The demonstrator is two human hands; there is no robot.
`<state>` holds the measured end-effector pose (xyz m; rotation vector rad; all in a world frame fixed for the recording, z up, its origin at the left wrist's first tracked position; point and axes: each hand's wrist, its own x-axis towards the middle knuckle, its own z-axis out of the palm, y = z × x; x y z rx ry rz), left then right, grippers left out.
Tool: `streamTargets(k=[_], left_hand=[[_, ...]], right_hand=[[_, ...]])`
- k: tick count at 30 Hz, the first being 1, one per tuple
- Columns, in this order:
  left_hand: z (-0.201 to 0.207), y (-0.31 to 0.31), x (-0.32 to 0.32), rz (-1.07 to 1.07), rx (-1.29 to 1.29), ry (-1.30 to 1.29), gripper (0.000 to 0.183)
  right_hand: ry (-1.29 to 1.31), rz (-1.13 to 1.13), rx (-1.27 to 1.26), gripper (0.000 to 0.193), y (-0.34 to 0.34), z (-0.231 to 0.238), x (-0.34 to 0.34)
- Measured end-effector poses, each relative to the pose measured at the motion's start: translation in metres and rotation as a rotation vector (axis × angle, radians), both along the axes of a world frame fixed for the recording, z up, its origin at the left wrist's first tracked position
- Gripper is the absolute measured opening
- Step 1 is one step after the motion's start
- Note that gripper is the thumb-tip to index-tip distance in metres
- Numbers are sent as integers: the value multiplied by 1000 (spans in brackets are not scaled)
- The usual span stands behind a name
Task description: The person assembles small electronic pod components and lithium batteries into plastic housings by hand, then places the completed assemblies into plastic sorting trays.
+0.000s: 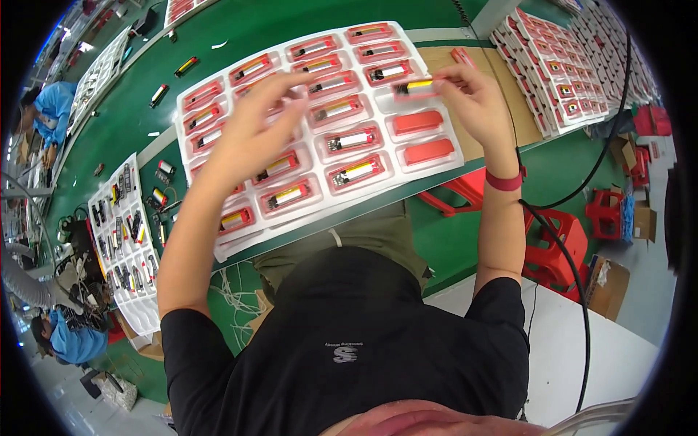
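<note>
A white moulded tray [327,187] lies before me on the green bench, with red plastic shells in its pockets. Most shells hold a small part with a white or yellow wrapped battery, such as this filled shell [356,171]. Over the tray's far right part, my right hand [469,98] pinches a red shell with a yellow and black part [414,88] in it. Two red shells [419,122] nearer me show plain red faces. My left hand [263,123], slightly blurred, hovers above the tray's middle left with its fingers apart and nothing visible in them.
Right of the tray lies brown cardboard [502,94], then a stack of filled trays [556,76]. At left is another white tray [127,240] of loose parts. Black cables [563,240] hang at right, near red stools [552,243]. People in blue work at far left.
</note>
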<state>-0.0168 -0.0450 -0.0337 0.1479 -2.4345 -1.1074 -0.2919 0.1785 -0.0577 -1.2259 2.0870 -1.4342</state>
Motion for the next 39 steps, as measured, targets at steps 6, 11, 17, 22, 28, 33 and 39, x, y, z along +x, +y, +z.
streamTargets(k=[6, 11, 17, 22, 28, 33, 39], left_hand=[[-13, -110, 43, 344, -196, -183, 30], [-78, -278, 54, 766, -397, -437, 42], [-108, -312, 13, 849, -539, -678, 39], [-62, -281, -3, 570, -368, -326, 30], [24, -49, -51, -149, 281, -275, 30], [14, 36, -64, -293, 466, -168, 32], [-14, 73, -87, -192, 199, -194, 25]], right_hand=[[408, 9, 168, 19, 1, -27, -9], [405, -64, 24, 21, -13, -6, 10], [456, 6, -157, 22, -10, 16, 63], [448, 0, -189, 25, -4, 28, 72], [-450, 124, -388, 34, -22, 21, 91], [-576, 163, -339, 27, 4, 11, 77], [-410, -26, -368, 16, 40, 11, 72]])
